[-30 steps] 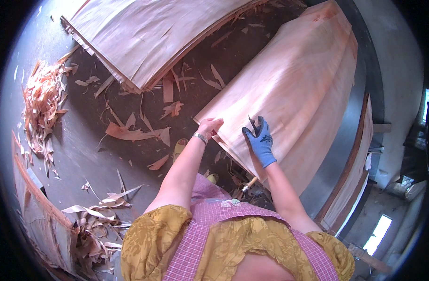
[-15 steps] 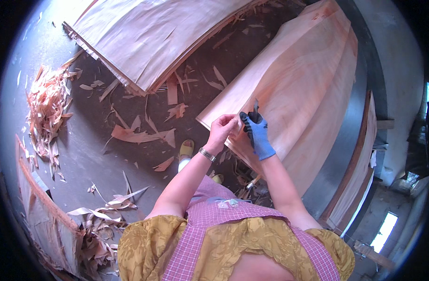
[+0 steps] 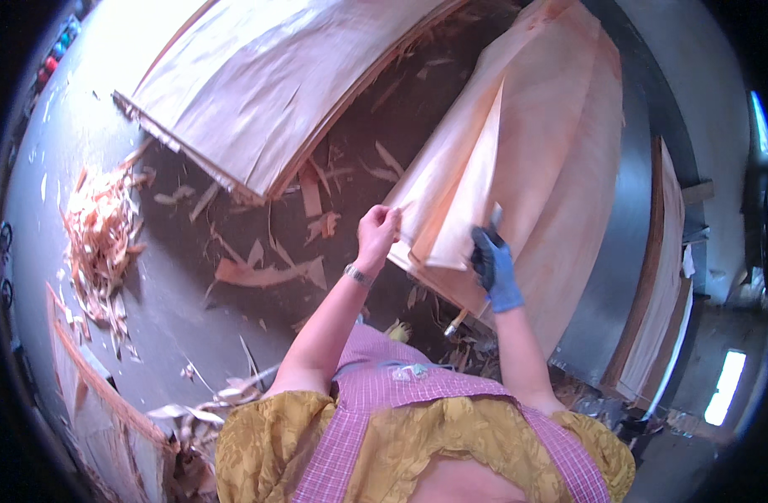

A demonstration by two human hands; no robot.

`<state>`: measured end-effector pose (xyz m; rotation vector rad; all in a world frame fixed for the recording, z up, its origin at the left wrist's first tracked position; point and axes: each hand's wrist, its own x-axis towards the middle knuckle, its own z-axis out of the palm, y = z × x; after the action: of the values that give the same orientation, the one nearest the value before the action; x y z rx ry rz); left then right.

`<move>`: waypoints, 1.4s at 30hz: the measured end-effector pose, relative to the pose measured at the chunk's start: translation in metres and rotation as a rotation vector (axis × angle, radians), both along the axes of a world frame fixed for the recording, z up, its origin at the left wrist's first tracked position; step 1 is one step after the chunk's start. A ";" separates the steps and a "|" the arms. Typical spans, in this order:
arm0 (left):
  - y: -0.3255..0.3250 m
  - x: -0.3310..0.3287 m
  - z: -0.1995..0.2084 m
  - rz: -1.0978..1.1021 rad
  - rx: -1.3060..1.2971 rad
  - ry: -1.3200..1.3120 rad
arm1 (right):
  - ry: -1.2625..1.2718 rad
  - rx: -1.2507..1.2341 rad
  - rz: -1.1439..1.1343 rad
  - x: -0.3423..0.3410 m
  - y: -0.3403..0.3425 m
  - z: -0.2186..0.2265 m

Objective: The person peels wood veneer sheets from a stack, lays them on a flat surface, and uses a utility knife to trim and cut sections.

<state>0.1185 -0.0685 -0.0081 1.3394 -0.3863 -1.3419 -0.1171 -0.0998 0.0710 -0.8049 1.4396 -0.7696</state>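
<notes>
A stack of pale wood veneer sheets (image 3: 568, 168) lies in front of me to the right. Its top veneer sheet (image 3: 472, 201) is raised in a folded ridge near the close end. My bare left hand (image 3: 377, 233), with a watch on the wrist, is closed in a pinch at the left edge of that sheet. My right hand (image 3: 495, 270) wears a blue glove with dark fingers and is wrapped round a small knife-like tool (image 3: 496, 215), its blade pointing up and blurred. The gloved fingers are close beside the sheet's fold; whether they touch it I cannot tell.
Another veneer stack (image 3: 292, 92) lies at the far left. A heap of wood shavings (image 3: 103, 243) and loose veneer scraps (image 3: 271, 270) are on the dark floor. At the lower left leans a wooden panel (image 3: 107, 411). A stick-like handle (image 3: 457, 323) pokes out below the near stack.
My hands have moved apart, the left one leftward and the right one rightward and down. The top sheet now stands up in a fold between them. The view has shifted slightly.
</notes>
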 end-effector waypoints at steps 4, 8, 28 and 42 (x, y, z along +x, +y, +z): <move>-0.012 0.014 -0.016 0.056 -0.084 -0.404 | 0.049 -0.020 -0.199 -0.129 0.026 0.030; -0.028 0.019 -0.011 -0.057 -0.004 -0.659 | 0.194 0.030 -0.418 -0.246 0.092 0.024; -0.051 0.063 -0.024 -0.253 0.190 -0.557 | 1.248 -0.545 -0.691 -0.353 0.235 -0.070; -0.066 0.109 -0.058 -0.559 0.161 -0.303 | 0.380 -0.245 -0.629 0.004 0.184 -0.077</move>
<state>0.2278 -0.1342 -0.0664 1.6485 -0.9276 -1.6489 -0.1134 0.0847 -0.0065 -0.7050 2.0067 -1.3408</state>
